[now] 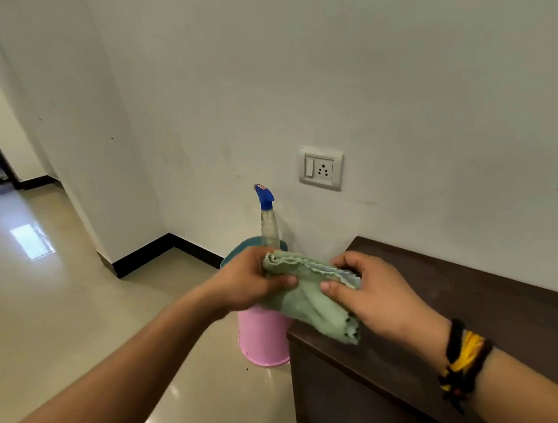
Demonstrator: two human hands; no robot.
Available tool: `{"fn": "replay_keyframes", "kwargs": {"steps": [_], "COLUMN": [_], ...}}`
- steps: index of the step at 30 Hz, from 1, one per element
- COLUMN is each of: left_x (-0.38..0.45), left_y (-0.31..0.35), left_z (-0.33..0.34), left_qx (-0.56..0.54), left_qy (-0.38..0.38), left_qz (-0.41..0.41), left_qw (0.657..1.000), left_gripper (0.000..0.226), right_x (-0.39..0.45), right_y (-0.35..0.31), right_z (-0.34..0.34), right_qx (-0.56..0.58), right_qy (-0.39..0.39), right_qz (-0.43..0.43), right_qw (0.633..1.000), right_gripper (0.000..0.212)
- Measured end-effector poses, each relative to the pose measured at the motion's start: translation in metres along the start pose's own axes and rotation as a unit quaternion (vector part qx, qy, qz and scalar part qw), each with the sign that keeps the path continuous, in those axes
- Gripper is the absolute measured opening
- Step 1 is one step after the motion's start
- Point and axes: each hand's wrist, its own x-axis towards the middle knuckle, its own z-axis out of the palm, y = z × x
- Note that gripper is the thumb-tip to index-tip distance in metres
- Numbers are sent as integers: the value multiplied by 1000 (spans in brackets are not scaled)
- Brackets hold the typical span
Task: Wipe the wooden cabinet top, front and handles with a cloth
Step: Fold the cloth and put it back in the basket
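The green microfibre cloth (312,291) hangs bunched between both hands, above the near left corner of the dark wooden cabinet (473,314), its lower end dangling close to the cabinet top without clearly resting on it. The likely trouble lies in that loose bunch: if it goes to the wood folded this unevenly, only a narrow ridge would touch and the wipe would streak or skip patches, and a trailing corner could drag across the edge. A slack pinch might also let the cloth drop toward the pink bucket (262,340) standing on the floor just beside the cabinet's end, where a spray bottle (268,218) with a blue nozzle stands up out of a teal container (237,250) behind it; a careless sweep to the left could knock that bottle over. The left hand (252,281) reaches in from the lower left, forearm extended, thumb and fingers closed on the cloth's upper folded edge. The right hand (370,290), its wrist wearing a black and yellow thread band (463,360), curls over the other side, thumb pressing the fabric, so both hands grasp the cloth.
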Motion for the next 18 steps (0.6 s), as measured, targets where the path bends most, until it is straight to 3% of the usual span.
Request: {"fn": "replay_keyframes", "kwargs": {"steps": [5, 9, 11, 14, 16, 18], "left_x": [51, 95, 112, 129, 138, 145], "left_y": [-15, -29, -40, -63, -86, -109], "left_z": [-50, -67, -63, -45, -31, -20], "left_qx": [180, 350, 446, 573, 595, 582], "left_qy": [83, 137, 148, 122, 99, 76], "left_qz": [-21, -13, -38, -49, -56, -69], "left_qw": [980, 927, 882, 809, 795, 807], "left_gripper": [12, 7, 7, 13, 15, 20], "right_x": [37, 44, 44, 44, 46, 49], "right_y": [7, 8, 11, 14, 16, 18], "right_z": [22, 28, 31, 35, 38, 41], "right_qx": [-3, -2, -2, -7, -18, -25], "right_qy": [40, 32, 20, 7, 0, -5], "right_qz": [32, 41, 43, 48, 47, 41], "right_qw": [999, 999, 999, 999, 999, 999], "right_gripper": [22, 15, 15, 17, 18, 18]}}
